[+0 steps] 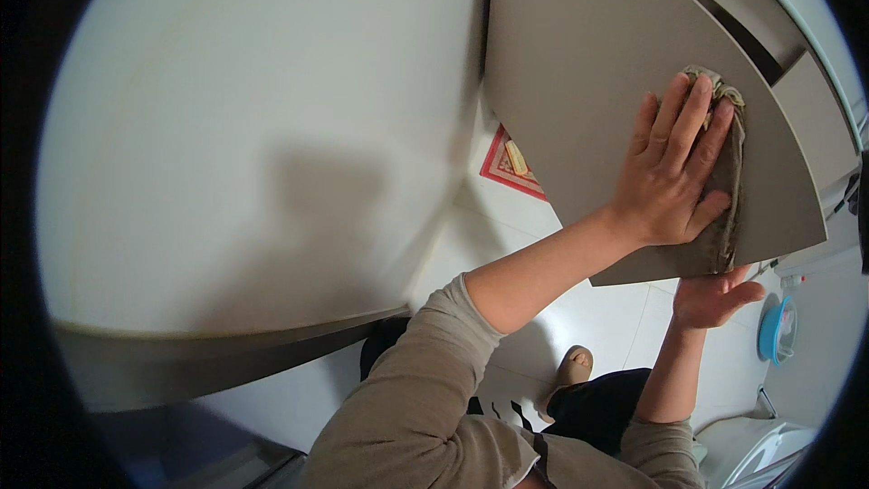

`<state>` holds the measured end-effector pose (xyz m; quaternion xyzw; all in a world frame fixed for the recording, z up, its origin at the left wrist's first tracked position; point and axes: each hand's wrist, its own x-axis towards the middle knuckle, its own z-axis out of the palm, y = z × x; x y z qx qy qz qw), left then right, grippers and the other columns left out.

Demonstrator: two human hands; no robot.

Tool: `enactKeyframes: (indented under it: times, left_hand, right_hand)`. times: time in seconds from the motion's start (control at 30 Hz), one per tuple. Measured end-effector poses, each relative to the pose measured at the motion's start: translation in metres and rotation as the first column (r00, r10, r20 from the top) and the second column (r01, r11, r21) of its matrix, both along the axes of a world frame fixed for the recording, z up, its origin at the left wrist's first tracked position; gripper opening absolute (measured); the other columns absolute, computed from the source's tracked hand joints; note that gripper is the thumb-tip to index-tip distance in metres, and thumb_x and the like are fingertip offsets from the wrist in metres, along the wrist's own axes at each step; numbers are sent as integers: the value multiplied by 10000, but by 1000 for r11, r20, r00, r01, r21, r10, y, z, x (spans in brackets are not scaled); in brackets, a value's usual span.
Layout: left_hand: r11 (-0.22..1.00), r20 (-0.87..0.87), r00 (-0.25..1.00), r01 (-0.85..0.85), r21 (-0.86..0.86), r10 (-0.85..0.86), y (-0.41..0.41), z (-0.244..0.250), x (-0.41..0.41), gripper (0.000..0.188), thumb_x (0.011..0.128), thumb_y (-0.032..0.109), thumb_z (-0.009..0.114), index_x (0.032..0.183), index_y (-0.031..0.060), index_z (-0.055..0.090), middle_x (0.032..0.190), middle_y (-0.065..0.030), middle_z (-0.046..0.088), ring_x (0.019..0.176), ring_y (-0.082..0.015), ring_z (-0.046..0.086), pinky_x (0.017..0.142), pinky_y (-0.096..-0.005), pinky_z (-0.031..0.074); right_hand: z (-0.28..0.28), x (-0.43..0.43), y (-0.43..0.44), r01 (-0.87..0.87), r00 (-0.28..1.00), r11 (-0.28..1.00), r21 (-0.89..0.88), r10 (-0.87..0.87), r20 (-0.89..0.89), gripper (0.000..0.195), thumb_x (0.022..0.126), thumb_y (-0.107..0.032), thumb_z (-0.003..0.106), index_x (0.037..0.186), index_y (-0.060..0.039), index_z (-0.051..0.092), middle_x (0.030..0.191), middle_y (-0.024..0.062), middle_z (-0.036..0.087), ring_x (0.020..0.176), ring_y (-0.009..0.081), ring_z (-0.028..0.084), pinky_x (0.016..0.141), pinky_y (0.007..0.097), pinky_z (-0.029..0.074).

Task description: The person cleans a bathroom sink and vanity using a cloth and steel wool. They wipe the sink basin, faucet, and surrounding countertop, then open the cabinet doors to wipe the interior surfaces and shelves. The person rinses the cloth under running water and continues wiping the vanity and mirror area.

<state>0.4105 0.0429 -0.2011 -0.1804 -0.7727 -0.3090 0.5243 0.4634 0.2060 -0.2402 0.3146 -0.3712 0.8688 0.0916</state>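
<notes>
My left hand [672,163] lies flat, fingers spread, on a folded grey-brown cloth [728,217]. It presses the cloth against the face of a grey cabinet door [577,47], near its right side. The cloth is bunched up beyond my fingertips, and its folded edge runs down to the door's lower edge. Just below that edge is my right hand [713,302], palm partly showing and thumb out to the side. Its fingers go up behind the door and are hidden, so I cannot tell how firmly they hold it.
A large white panel [237,115] fills the left side. Beyond the door are a cabinet opening [719,13], a red patterned mat [502,166] with a yellow object [516,157], a blue basin [770,331] by the wall, and a white toilet-like fixture [740,445]. My sandalled foot [576,368] stands on white tiles.
</notes>
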Motion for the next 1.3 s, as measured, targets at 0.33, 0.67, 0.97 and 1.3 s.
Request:
enactKeyframes:
  times: [0.33, 0.67, 0.97, 1.3]
  left_hand:
    - [906, 566, 823, -273, 324, 46, -36, -73, -13, 760, 914, 208, 529, 1459, -90, 91, 1533, -290, 10, 1436, -416, -12, 1144, -549, 24]
    - [975, 252, 962, -150, 161, 106, -46, -20, -6, 862, 810, 111, 652, 1455, -80, 114, 1525, -312, -4, 1427, -453, 25, 1130, -562, 101]
    - [956, -90, 952, -288, 53, 292, -169, 47, -152, 609, 988, 280, 398, 1478, 0, 170, 1539, -251, 79, 1423, -387, 131, 1142, -479, 173]
    - [821, 486, 849, -422, 384, 208, -166, -178, -156, 577, 951, 301, 466, 1410, -10, 306, 1493, -193, 255, 1391, -349, 236, 1106, -420, 264]
  right_hand:
    - [-32, -5, 36, 120, 964, 899, 421, -206, 166, 879, 859, -720, 397, 1497, -140, 225, 1526, 36, 276, 1383, 232, 270, 1114, 435, 248]
    - [-56, 21, -25, 240, 959, 915, 324, -274, 64, 794, 903, -667, 387, 1450, -98, 295, 1486, 80, 311, 1359, 281, 297, 1107, 467, 250]
    - [-45, 22, -22, 108, 987, 949, 296, -138, 85, 660, 917, -598, 434, 1387, -136, 405, 1390, 35, 429, 1280, 240, 403, 1051, 438, 337]
    - [-54, -1, -23, 500, 859, 829, 252, -512, -17, 544, 980, -476, 377, 1340, -73, 432, 1319, 67, 474, 1227, 219, 438, 1012, 387, 359]
